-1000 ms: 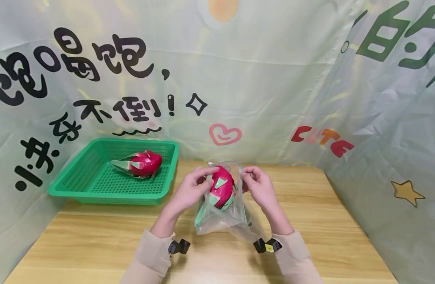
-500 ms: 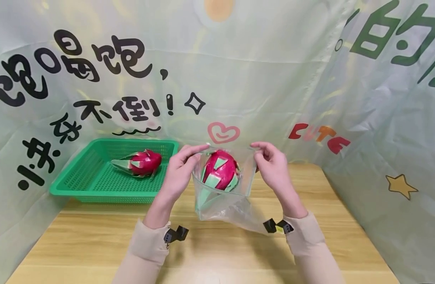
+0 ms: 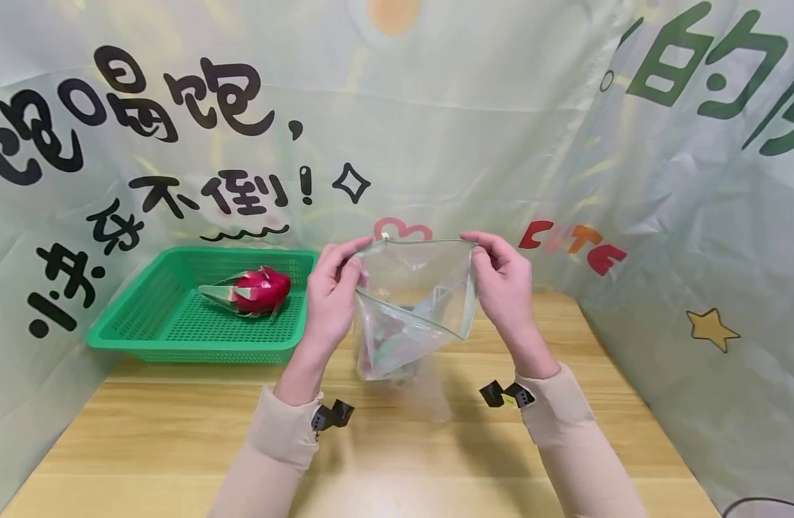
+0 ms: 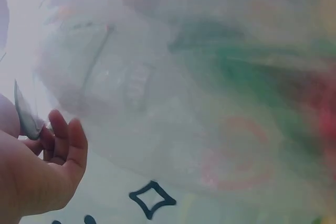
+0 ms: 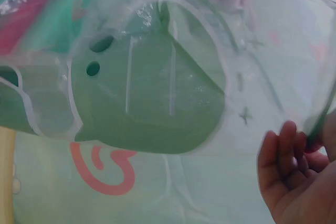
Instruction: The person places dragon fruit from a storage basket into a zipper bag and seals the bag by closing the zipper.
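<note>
A clear zip bag (image 3: 397, 331) hangs between my two hands, its mouth spread wide and facing up toward the head camera. My left hand (image 3: 332, 288) pinches the left side of the rim, near a small white slider. On the opposite side, my right hand (image 3: 505, 288) pinches the rim between thumb and fingers. Low in the bag is a dragon fruit (image 5: 26, 22), blurred red and green through the plastic in both wrist views. In the head view the bag's front wall mostly hides it. The left wrist view shows the left hand (image 4: 47, 171) at the bag's edge.
A green plastic basket (image 3: 202, 350) stands at the back left of the wooden table (image 3: 397, 460), with another dragon fruit (image 3: 270, 289) lying in it. A printed cloth (image 3: 500, 144) hangs close behind the table and along its sides.
Both hands have risen and spread apart, drawing the bag's mouth wider. The dragon fruit, earlier visible in the mouth, now sits lower in the bag. The basket's contents look the same.
</note>
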A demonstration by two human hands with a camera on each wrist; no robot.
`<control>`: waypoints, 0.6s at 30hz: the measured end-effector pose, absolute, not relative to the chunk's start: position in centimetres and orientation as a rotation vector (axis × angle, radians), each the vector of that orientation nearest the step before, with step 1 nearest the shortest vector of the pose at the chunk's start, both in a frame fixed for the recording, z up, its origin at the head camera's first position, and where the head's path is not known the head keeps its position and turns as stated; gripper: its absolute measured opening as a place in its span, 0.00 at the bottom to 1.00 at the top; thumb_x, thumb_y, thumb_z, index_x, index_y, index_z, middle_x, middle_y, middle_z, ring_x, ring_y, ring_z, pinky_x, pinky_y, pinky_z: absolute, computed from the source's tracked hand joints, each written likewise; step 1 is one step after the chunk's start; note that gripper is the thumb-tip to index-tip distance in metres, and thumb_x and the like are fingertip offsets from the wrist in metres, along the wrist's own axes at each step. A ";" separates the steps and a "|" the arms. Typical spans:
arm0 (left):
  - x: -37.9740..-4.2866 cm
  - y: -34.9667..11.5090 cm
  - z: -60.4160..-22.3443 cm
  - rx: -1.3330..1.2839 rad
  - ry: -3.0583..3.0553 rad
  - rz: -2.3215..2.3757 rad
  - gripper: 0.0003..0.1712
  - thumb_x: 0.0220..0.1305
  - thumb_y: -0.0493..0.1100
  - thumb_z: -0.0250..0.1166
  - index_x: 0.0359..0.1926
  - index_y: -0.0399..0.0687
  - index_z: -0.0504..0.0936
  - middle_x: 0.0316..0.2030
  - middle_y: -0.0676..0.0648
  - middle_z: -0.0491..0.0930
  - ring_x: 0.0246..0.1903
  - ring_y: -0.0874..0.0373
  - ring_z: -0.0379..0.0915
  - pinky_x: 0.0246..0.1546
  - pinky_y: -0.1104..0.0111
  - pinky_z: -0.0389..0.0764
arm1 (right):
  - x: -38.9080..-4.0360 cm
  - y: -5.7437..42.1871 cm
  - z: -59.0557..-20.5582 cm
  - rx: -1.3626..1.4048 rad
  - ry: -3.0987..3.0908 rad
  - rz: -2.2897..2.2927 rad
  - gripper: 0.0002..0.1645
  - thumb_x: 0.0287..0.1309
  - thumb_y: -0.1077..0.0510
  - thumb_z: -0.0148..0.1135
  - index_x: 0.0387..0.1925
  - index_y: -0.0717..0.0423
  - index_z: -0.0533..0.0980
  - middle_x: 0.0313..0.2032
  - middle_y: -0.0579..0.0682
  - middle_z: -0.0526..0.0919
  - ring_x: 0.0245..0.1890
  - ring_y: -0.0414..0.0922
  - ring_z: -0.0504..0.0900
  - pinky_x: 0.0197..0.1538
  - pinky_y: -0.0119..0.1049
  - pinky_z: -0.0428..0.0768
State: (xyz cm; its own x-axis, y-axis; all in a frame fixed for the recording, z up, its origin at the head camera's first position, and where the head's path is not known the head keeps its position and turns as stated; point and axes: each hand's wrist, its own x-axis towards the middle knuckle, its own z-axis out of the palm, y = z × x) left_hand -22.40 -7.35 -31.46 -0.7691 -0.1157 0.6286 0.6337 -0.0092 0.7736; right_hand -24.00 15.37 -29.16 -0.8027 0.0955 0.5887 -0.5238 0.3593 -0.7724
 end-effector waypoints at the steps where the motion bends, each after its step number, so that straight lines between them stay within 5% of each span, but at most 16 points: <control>1: -22.4 -7.3 -31.3 -0.544 -1.729 -1.825 0.18 0.76 0.28 0.53 0.58 0.33 0.83 0.37 0.46 0.71 0.31 0.58 0.74 0.36 0.74 0.77 | -24.0 15.4 -29.0 0.365 -2.039 1.484 0.19 0.70 0.65 0.52 0.50 0.55 0.87 0.22 0.45 0.73 0.19 0.39 0.64 0.22 0.28 0.63; 11: -22.5 -7.8 -30.7 -0.556 -1.747 -1.801 0.17 0.75 0.27 0.54 0.59 0.33 0.83 0.38 0.47 0.70 0.31 0.59 0.76 0.36 0.75 0.78 | -23.6 15.2 -28.3 0.402 -2.046 1.570 0.15 0.73 0.60 0.57 0.52 0.54 0.87 0.22 0.44 0.71 0.19 0.40 0.61 0.23 0.30 0.63; 18: -23.9 -7.7 -29.7 -0.525 -1.815 -1.790 0.17 0.76 0.30 0.55 0.59 0.35 0.83 0.40 0.46 0.72 0.35 0.60 0.78 0.40 0.73 0.81 | -23.0 15.1 -27.7 0.472 -1.884 1.683 0.14 0.74 0.64 0.57 0.52 0.64 0.85 0.23 0.43 0.82 0.20 0.38 0.78 0.27 0.27 0.78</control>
State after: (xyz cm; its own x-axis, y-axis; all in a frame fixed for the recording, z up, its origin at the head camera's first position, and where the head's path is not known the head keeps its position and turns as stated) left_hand -23.89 -7.73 -29.66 -0.7824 -0.0919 0.6160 0.6147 0.0455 0.7875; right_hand -22.99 15.11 -27.75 -0.7790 0.1064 0.6179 -0.6021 0.1480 -0.7846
